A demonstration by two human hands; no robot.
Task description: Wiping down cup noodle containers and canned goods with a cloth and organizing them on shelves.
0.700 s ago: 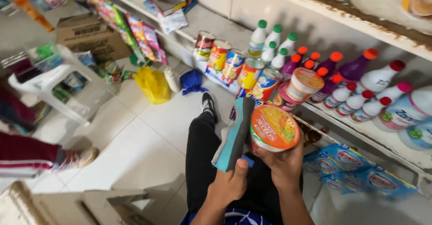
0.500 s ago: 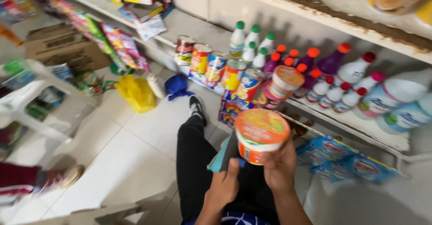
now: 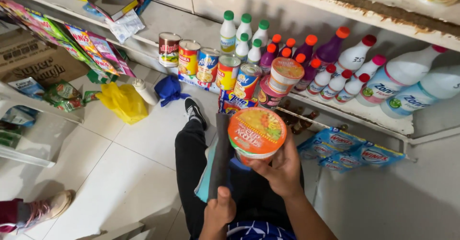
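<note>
Closest to the camera, the left hand (image 3: 218, 211) is closed around the lower end of a dark grey cloth (image 3: 220, 156), which stands nearly upright. Beside it, the right hand (image 3: 282, 165) grips a noodle cup (image 3: 256, 134) from below and the side, above the lap. Its lid faces the camera and its axis tilts towards the viewer. It seems light and easy to crush; the firm rim is the safer hold. Farther away, cans (image 3: 225, 70) and bottles (image 3: 335, 77) fill the shelf (image 3: 373, 113).

the cup noodle tub (image 3: 256, 133) hides most of the right hand's (image 3: 282, 170) fingers. the grey cloth (image 3: 221, 156) covers the tub's left side, and the left hand (image 3: 218, 211) shows only its back.
</note>
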